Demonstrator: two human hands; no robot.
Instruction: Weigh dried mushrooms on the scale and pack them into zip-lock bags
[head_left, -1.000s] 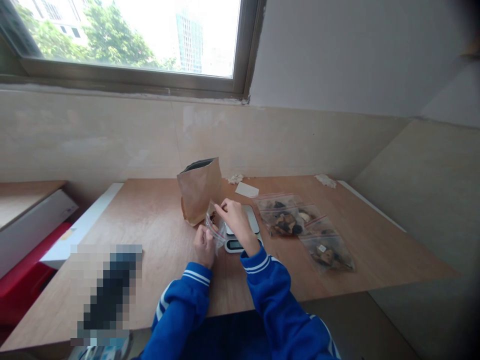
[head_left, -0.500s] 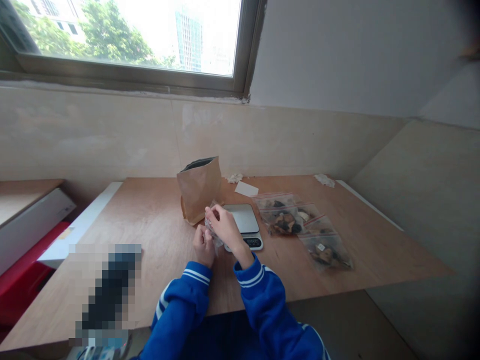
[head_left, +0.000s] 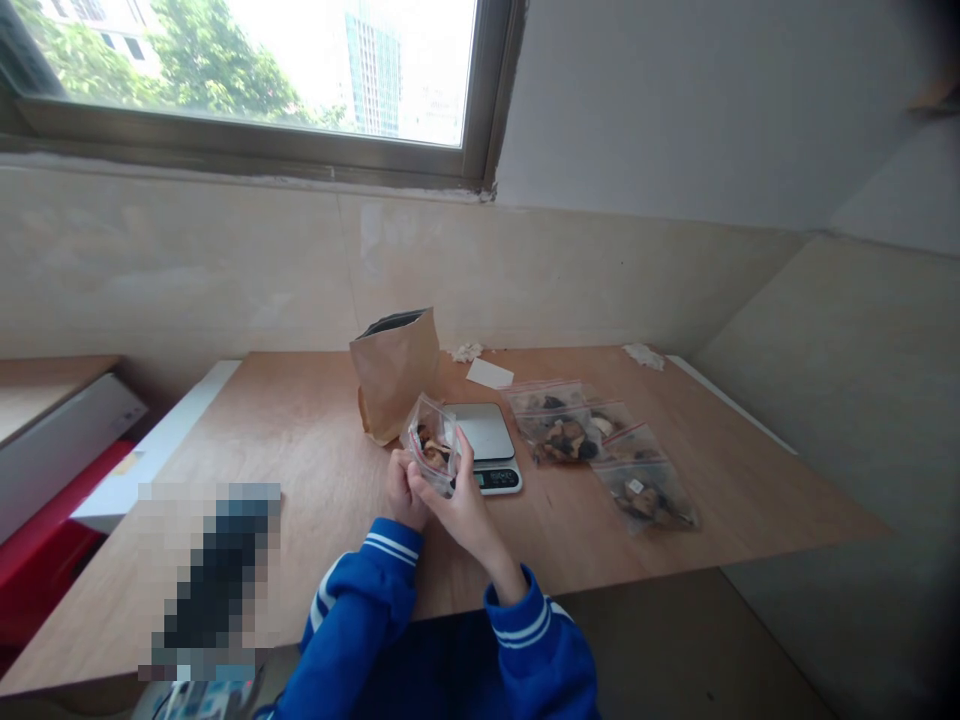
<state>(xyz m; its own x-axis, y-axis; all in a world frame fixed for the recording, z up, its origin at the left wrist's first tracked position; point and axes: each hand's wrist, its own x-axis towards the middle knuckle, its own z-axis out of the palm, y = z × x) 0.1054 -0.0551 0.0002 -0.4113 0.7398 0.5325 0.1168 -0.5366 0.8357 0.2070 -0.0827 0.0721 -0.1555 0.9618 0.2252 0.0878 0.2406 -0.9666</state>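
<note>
1. Left hand (head_left: 403, 492) and right hand (head_left: 461, 513) together, both clamped on one small zip bag (head_left: 431, 445) of dried brown pieces.
2. Bag held upright in the air above the counter (head_left: 315, 450), just beside the left edge of a digital kitchen scale (head_left: 480, 432).
3. Kraft paper bag (head_left: 394, 375) standing behind the hands, left of the scale.
4. Several filled zip bags (head_left: 562, 432) lying flat, right of the scale.

Nothing legible is being picked up on this table! The display of the digital kitchen scale (head_left: 488, 480) is too small to be read, the white label on the lower zip bag (head_left: 637, 486) is just as unreadable, and no print is made out on the held zip bag (head_left: 431, 441).
</note>
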